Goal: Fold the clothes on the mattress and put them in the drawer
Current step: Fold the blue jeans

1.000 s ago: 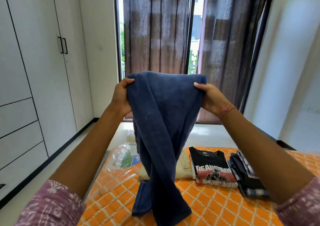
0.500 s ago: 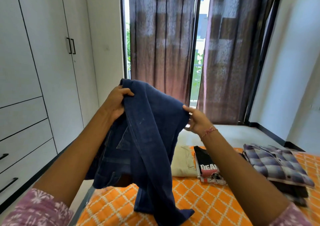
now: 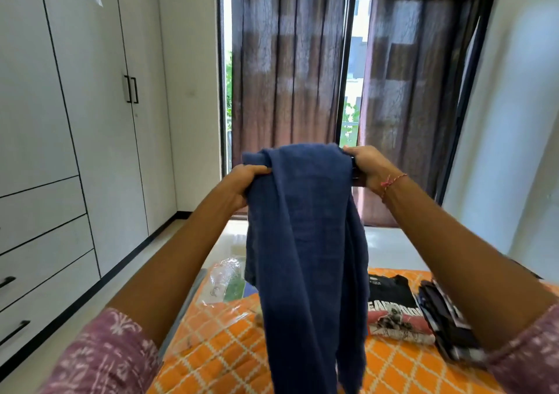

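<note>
- The blue garment [image 3: 305,242] hangs in the air above the near part of the mattress [image 3: 217,351], held up by its top edge and drooping down past the bottom of the view.
- The left hand [image 3: 242,185] is clenched on a bunched fold at the garment's upper left; the right hand [image 3: 367,166] grips the upper right edge, fingers curled over it.
- It looks soft and limp, with no stiffness: the cloth falls in long vertical folds and twists on itself lower down. The weave seems thick and slightly coarse, so probably moderate in weight and not slippery.
- Nothing about it is fragile; it should take firm pulling and shaking.
- The best hold is likely at two matching corners or seams along the top edge, hands well apart, so the twisted lower part can drop straight. What kind of garment it is cannot be told.
- A folded black printed T-shirt [image 3: 393,309] and a stack of folded dark checked clothes [image 3: 444,321] lie on the right of the mattress; the drawers [image 3: 39,242] are in the wardrobe on the left.
</note>
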